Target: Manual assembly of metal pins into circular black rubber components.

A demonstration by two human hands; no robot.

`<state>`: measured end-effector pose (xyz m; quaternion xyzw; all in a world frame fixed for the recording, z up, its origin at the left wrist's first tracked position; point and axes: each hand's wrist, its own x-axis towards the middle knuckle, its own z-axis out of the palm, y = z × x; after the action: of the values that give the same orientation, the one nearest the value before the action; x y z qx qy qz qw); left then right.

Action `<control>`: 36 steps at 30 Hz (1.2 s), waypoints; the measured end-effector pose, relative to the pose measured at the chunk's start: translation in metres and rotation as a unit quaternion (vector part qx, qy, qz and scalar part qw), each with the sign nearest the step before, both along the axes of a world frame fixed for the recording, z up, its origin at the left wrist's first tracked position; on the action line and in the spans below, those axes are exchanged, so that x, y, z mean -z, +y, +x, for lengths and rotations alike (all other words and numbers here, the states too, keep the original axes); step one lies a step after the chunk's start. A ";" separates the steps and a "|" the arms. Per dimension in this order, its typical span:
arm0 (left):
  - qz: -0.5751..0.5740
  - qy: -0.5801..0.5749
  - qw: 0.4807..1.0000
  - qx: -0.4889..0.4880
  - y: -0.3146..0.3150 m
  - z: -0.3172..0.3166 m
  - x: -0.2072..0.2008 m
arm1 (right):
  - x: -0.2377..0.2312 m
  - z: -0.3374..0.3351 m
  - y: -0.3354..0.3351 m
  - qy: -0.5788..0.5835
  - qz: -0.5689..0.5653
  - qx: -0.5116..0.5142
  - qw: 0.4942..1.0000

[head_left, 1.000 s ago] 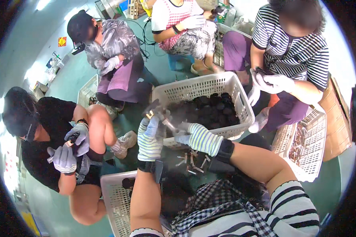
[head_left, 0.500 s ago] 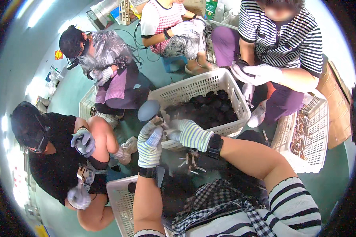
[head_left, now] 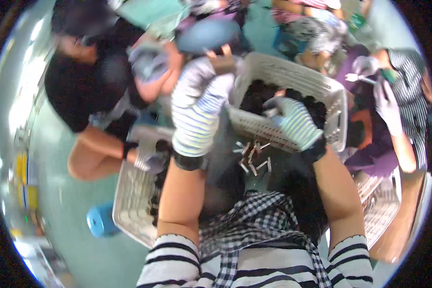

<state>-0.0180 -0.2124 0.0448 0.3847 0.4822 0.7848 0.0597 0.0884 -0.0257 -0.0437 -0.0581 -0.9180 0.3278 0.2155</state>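
Note:
My left hand (head_left: 197, 108), in a striped work glove, is raised left of the middle crate. It is closed around the underside of a round blue-grey disc-shaped piece (head_left: 209, 36), blurred by motion; the grip is partly hidden. My right hand (head_left: 295, 122), gloved alike and wearing a dark wrist band, reaches over the near wall of the white slotted crate (head_left: 341, 127). Its fingers are at the dark rounded pieces (head_left: 259, 93) inside, too smeared to show whether they grip one. Below the hands lies a small cluster of metal pins (head_left: 254, 158).
Another white crate (head_left: 129, 206) with dark pieces stands at left, a co-worker's gloved hand (head_left: 151, 161) at its rim. A blue stool (head_left: 101, 221) is beside it. At right are a third crate (head_left: 391, 194) and a co-worker's gloved hand (head_left: 389, 108). More people sit behind.
The view has swung left. My hands were together at the disc-shaped piece; now my right has parted from it and moved into the crate, while my left keeps the piece.

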 end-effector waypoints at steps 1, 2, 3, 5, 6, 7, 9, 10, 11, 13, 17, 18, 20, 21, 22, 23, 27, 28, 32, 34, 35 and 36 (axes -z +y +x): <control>0.050 -0.049 0.997 0.035 -0.023 0.008 -0.013 | -0.004 0.003 -0.003 -0.026 0.006 0.032 0.999; 0.015 0.014 1.000 -0.022 -0.057 0.004 -0.009 | -0.011 0.004 -0.009 -0.034 -0.033 0.019 0.999; -0.023 0.076 0.995 -0.068 -0.090 -0.005 -0.005 | -0.008 0.004 -0.007 0.002 0.026 0.027 0.999; -0.334 0.371 0.838 -0.219 -0.152 -0.018 -0.003 | -0.014 0.004 -0.017 -0.048 -0.004 0.038 0.998; -0.309 0.353 0.865 -0.177 -0.179 -0.025 0.012 | -0.008 0.004 -0.011 -0.030 0.007 0.023 0.999; -0.284 0.333 0.889 -0.137 -0.210 -0.031 0.038 | 0.000 0.000 -0.010 -0.051 -0.041 0.023 0.998; -0.402 0.284 0.862 -0.126 -0.261 -0.020 0.070 | 0.008 -0.005 -0.008 -0.063 -0.029 0.034 0.997; -0.436 0.251 0.856 -0.122 -0.280 -0.013 0.080 | 0.016 -0.006 -0.001 -0.087 -0.046 0.047 0.994; -0.471 0.214 0.848 -0.119 -0.297 -0.005 0.092 | 0.018 -0.007 -0.003 -0.093 -0.042 0.041 0.994; -0.512 0.182 0.825 -0.157 -0.331 0.006 0.130 | 0.024 -0.007 -0.009 -0.105 -0.052 0.046 0.992; -0.609 0.165 0.754 -0.180 -0.394 0.021 0.188 | 0.029 -0.003 -0.011 -0.163 0.009 0.038 0.986; -0.630 0.174 0.733 -0.190 -0.406 0.023 0.201 | 0.037 -0.002 -0.006 -0.158 0.000 0.036 0.987; -0.649 0.181 0.712 -0.198 -0.424 0.024 0.224 | 0.036 -0.003 -0.009 -0.175 0.010 0.038 0.984; -0.676 0.207 0.681 -0.192 -0.432 0.022 0.238 | 0.036 -0.005 -0.010 -0.186 0.017 0.045 0.981; -0.701 0.232 0.648 -0.187 -0.438 0.021 0.252 | 0.038 -0.006 -0.011 -0.186 0.020 0.043 0.981; -0.701 0.232 0.649 -0.187 -0.445 0.020 0.266 | 0.041 -0.008 -0.013 -0.186 0.021 0.043 0.981; -0.747 0.226 0.617 -0.102 -0.428 0.018 0.285 | 0.039 -0.008 -0.021 -0.191 0.035 0.025 0.981; -0.769 0.258 0.582 -0.064 -0.423 0.016 0.290 | 0.038 -0.007 -0.023 -0.189 0.027 0.023 0.981; -0.818 0.289 0.497 0.024 -0.411 0.011 0.314 | 0.046 -0.002 -0.012 -0.192 0.020 0.029 0.981; -0.800 0.285 0.526 0.043 -0.415 0.014 0.326 | 0.043 0.000 -0.015 -0.200 0.016 0.039 0.979; -0.800 0.287 0.525 0.045 -0.419 0.016 0.331 | 0.041 0.001 -0.018 -0.199 0.015 0.041 0.979; -0.787 0.309 0.531 0.058 -0.412 0.014 0.330 | 0.039 0.005 -0.017 -0.210 0.004 0.050 0.976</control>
<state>-0.0039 -0.6241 -0.2850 0.4273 0.8698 -0.0854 0.2314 0.0930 -0.0428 -0.0826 -0.1703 -0.9400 0.2936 0.0338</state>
